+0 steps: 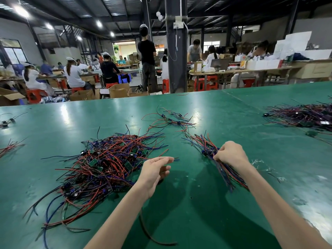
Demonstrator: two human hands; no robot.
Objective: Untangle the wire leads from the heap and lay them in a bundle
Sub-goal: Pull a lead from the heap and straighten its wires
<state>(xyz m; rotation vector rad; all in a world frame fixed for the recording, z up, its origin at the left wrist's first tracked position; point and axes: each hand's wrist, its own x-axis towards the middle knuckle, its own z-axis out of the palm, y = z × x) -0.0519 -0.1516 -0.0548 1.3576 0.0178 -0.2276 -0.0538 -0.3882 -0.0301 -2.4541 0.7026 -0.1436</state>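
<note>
A tangled heap [100,162] of red, blue and black wire leads with small green circuit boards lies on the green table [206,194], left of centre. My left hand [156,169] hovers at the heap's right edge with fingers relaxed and holds nothing I can make out. To the right, my right hand [231,153] grips a straightened bundle of leads [209,146], whose ends fan out beyond and below the fist.
A small loose cluster of leads [170,119] lies further back at centre. A large pile [305,115] sits at the far right, and a few strays [9,148] lie at the left edge. A single red wire [152,234] lies near the front. Workers sit at benches beyond.
</note>
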